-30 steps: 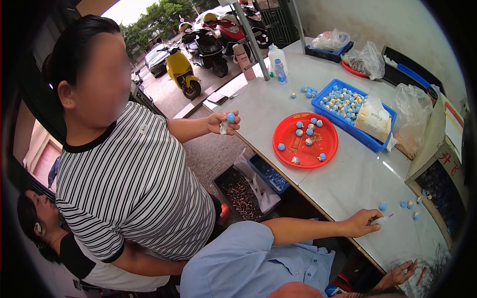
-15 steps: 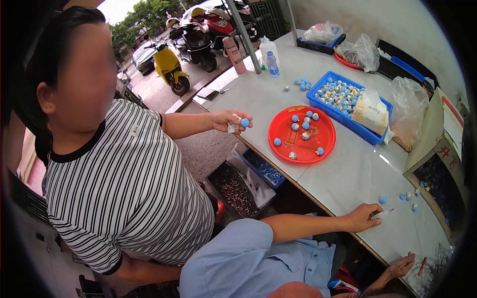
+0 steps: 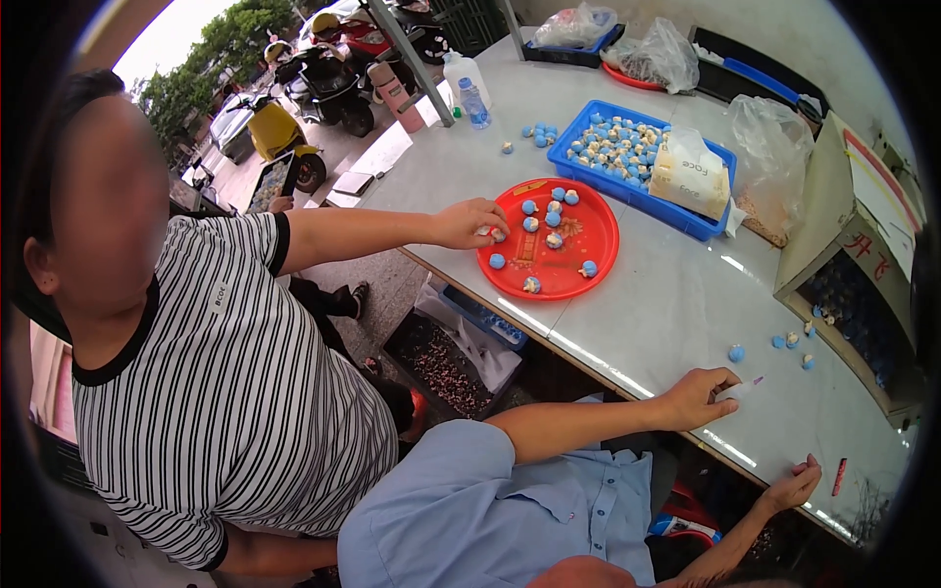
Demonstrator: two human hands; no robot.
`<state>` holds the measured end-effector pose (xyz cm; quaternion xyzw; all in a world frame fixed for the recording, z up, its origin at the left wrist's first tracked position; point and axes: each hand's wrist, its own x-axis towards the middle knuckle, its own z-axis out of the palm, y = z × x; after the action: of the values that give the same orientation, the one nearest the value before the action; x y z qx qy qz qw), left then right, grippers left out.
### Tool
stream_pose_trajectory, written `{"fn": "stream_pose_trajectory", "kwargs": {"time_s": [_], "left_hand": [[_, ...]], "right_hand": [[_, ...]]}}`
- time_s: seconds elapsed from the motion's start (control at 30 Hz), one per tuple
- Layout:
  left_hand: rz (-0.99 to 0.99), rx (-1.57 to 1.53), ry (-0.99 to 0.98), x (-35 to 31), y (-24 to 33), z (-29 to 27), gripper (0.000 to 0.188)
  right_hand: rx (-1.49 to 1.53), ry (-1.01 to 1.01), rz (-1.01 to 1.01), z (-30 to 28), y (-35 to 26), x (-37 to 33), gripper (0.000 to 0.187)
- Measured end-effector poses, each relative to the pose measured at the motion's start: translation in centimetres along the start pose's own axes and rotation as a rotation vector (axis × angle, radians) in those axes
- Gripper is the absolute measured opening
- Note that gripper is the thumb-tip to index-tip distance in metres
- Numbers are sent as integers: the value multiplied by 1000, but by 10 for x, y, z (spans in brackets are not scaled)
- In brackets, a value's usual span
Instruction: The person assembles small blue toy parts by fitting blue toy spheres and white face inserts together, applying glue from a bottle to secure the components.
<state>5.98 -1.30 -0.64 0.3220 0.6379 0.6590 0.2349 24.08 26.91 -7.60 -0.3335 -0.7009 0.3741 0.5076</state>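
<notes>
My left hand (image 3: 701,397) rests over the table's near edge. Its fingers close round a small white squeeze bottle (image 3: 740,390) with a thin purple tip. Nearer the lower right, my right hand (image 3: 794,482) is turned partly up with fingers apart, and nothing shows in it. A slim red stick-like thing (image 3: 840,476) lies on the table beside it. Just beyond the bottle sits a blue ball (image 3: 736,353), and several blue pieces with cream parts (image 3: 792,340) lie farther right. At the left, a co-worker's hand (image 3: 470,223) holds a small pale piece at the rim of a red round tray (image 3: 605,257).
The red tray bears several blue-and-cream balls. Behind it stands a blue tray (image 3: 701,230) full of them, with a cream packet (image 3: 691,171). An open box (image 3: 833,211) stands at the right. A co-worker in stripes (image 3: 235,392) stands left; bins (image 3: 495,402) sit below the table edge.
The co-worker's hand has moved from beside the table to the red tray's left rim with the small piece. My view has shifted. Both my hands stay in about the same place.
</notes>
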Motion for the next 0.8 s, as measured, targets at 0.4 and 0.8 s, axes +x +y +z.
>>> {"fn": "stream_pose_trajectory", "kwargs": {"time_s": [0.4, 0.8], "left_hand": [[25, 5, 46, -2, 1, -1, 29], [20, 161, 79, -14, -20, 0, 26]], "right_hand": [[3, 29, -36, 9, -9, -3, 36], [176, 193, -18, -36, -40, -1, 10]]}}
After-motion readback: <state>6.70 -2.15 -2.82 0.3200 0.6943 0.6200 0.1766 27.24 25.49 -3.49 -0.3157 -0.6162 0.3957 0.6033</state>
